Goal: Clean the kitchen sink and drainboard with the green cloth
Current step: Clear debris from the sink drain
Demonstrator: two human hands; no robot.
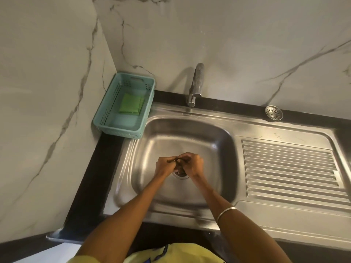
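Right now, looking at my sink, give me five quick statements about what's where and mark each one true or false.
1. The green cloth lies inside the teal basket. True.
2. The left hand is holding the green cloth. False: the cloth is in the basket; both hands are together over the sink drain.
3. The strainer sits in the drain hole. False: it rests on the dark counter behind the drainboard.
4. The right hand is above the sink basin. True.
5. The basket stands to the right of the tap. False: it stands to the tap's left, in the corner.
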